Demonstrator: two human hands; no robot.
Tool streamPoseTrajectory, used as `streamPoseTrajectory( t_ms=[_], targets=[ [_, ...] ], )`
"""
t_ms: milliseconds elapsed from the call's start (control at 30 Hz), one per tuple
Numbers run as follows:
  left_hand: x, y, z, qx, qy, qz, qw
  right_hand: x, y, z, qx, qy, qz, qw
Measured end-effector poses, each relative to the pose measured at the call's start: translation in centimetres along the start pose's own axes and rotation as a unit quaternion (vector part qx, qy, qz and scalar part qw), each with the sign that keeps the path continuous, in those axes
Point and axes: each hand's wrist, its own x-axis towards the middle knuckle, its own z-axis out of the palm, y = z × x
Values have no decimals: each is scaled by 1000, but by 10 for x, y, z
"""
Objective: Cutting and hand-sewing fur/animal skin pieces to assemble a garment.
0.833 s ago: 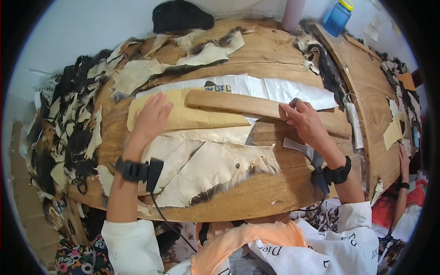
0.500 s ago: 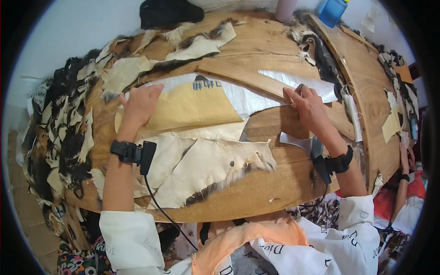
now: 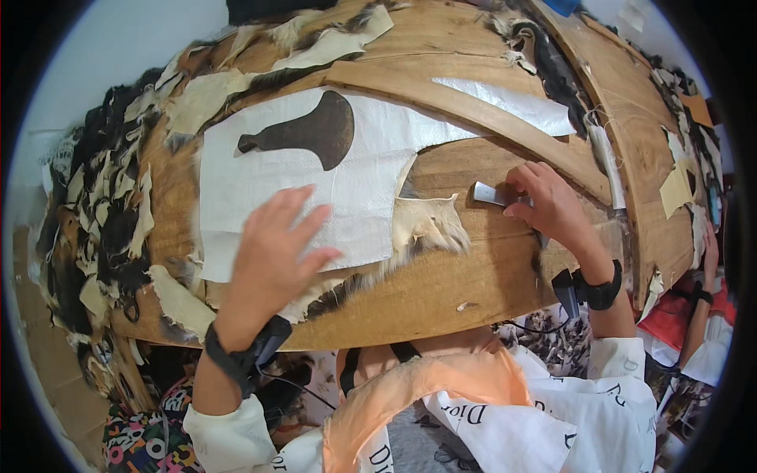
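Observation:
A white woven-plastic sheet (image 3: 225,229), cut to a shape, lies flat over a pale hide with a furry edge (image 3: 430,217). Just above the sheet's near part hovers my left hand (image 3: 276,256), fingers spread and holding nothing. Farther up on the sheet rests a dark fan-shaped tool (image 3: 315,132) with a narrow knobbed end. To the right, over bare wood, my right hand (image 3: 548,201) has its fingers closed around a knife with a flared metal blade (image 3: 487,194). The blade points left; the fingers hide part of the tool.
A wooden strip (image 3: 481,118) lies diagonally across the sheet's far right part. Fur and hide scraps (image 3: 102,229) are heaped along the left edge, with more hide pieces (image 3: 339,51) at the back. A raised board (image 3: 603,94) borders the right. Beyond it shows another person's hand (image 3: 710,252).
The yellow surface is gone from sight; the sheet lies white side up with the dark tool uncovered. My left hand came nearer me and opened. My right hand left the strip and took the knife.

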Motion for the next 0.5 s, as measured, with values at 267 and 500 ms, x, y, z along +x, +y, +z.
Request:
streamPoseTrajectory(
  t_ms=[267,500],
  targets=[
    [-5,17,26,-14,-69,44,997,10,-50,9,35,18,-118,992],
    [-7,6,43,15,-4,134,991,27,-95,39,76,-38,-293,952]
  ],
)
